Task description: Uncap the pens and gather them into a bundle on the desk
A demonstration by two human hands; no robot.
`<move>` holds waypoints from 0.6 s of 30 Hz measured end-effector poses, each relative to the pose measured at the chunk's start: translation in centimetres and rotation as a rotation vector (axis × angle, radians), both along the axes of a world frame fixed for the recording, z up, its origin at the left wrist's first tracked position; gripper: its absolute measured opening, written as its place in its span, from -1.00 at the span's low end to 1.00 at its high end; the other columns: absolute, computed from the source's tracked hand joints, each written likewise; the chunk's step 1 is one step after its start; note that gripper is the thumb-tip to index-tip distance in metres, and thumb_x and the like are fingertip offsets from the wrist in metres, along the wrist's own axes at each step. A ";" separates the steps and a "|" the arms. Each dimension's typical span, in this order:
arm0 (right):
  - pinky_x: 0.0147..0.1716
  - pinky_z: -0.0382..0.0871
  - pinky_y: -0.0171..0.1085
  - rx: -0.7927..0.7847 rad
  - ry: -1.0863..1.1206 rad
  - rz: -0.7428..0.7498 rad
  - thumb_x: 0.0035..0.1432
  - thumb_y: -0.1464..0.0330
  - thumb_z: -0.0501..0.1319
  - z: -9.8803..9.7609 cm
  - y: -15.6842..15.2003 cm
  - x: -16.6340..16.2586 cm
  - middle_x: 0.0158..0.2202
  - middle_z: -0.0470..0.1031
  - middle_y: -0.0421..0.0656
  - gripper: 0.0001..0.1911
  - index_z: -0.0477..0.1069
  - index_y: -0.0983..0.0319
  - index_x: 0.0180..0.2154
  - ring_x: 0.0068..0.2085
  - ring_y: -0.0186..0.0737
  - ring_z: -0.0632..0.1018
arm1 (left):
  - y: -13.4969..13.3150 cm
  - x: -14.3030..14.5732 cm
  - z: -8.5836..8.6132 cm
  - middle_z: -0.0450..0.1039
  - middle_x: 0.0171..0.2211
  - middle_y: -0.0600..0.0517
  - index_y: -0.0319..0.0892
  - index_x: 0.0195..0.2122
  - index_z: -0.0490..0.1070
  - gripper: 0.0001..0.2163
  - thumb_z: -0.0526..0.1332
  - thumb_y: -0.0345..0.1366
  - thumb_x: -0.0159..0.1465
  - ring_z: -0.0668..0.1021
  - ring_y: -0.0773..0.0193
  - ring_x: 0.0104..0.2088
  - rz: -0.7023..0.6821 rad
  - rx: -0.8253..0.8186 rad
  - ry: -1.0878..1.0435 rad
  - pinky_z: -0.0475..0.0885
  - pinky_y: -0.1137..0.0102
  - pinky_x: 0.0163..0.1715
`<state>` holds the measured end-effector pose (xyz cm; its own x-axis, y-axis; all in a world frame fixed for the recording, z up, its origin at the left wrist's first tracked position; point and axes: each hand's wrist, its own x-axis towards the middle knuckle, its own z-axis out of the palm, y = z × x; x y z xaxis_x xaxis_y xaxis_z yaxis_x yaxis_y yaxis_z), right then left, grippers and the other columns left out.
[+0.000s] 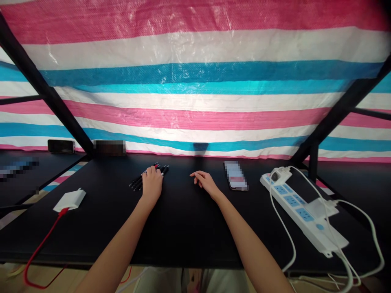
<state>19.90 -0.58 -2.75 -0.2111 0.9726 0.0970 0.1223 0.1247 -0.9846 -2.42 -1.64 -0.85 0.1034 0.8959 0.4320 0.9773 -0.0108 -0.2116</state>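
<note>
My left hand (pixel 152 182) lies palm down on a bunch of black pens (pixel 141 180) with red tips, fingers curled over them on the black table (pixel 183 228). My right hand (pixel 205 182) rests on the table a little to the right, fingers loosely bent and apart, holding nothing. A smartphone (pixel 236 176) lies face up just right of my right hand, not touched.
A white power strip (pixel 301 211) with white cables sits at the right. A white charger (pixel 70 199) with a red cable lies at the left. A striped pink, white and blue tarp (pixel 195 81) hangs behind, with black frame bars on both sides. Another dark phone (pixel 61 146) lies far left.
</note>
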 end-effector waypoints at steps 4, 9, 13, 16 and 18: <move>-0.67 0.05 -0.41 0.005 0.068 -0.023 0.10 0.17 0.00 0.1 0.0 -0.1 -0.59 0.33 -0.26 -0.63 0.43 0.26 -0.25 -0.69 -0.49 0.20 | -0.5 1.7 0.6 0.29 -0.26 -0.17 -0.26 -0.29 0.32 -0.76 -0.07 -0.25 0.26 0.31 0.05 -0.20 -0.105 0.043 -0.032 0.16 0.26 -0.28; -0.69 0.04 -0.42 0.025 0.151 -0.019 0.06 0.11 0.05 0.7 -0.4 -0.4 -0.50 0.36 -0.25 -0.54 0.35 0.23 -0.07 -0.68 -0.52 0.21 | -1.3 4.0 1.1 0.38 -0.29 -0.05 -0.17 -0.25 0.31 -0.77 -0.09 -0.22 0.29 0.35 0.20 -0.26 -0.391 0.028 -0.189 0.11 0.29 -0.22; -0.68 0.05 -0.43 0.063 0.158 -0.014 0.06 0.09 0.05 1.1 -0.7 -0.5 -0.48 0.37 -0.22 -0.55 0.41 0.20 -0.12 -0.64 -0.50 0.26 | -1.6 4.8 0.7 0.42 -0.35 0.01 -0.15 -0.27 0.32 -0.80 -0.04 -0.21 0.27 0.37 0.26 -0.30 -0.505 -0.042 -0.296 0.11 0.32 -0.22; -0.70 0.03 -0.43 0.061 0.161 -0.045 0.09 0.07 -0.01 0.9 -0.6 -0.6 -0.47 0.37 -0.20 -0.53 0.42 0.19 -0.12 -0.65 -0.49 0.26 | -1.7 4.7 0.7 0.43 -0.33 0.01 -0.14 -0.26 0.33 -0.80 -0.01 -0.19 0.26 0.37 0.24 -0.28 -0.504 -0.044 -0.324 0.10 0.31 -0.21; -0.72 0.01 -0.43 0.050 0.152 -0.079 0.09 0.06 -0.02 0.8 -0.4 -0.5 -0.47 0.38 -0.20 -0.52 0.42 0.18 -0.12 -0.66 -0.49 0.25 | -1.7 4.5 0.9 0.43 -0.32 0.01 -0.13 -0.24 0.34 -0.79 -0.02 -0.19 0.26 0.36 0.23 -0.27 -0.495 -0.035 -0.316 0.09 0.29 -0.21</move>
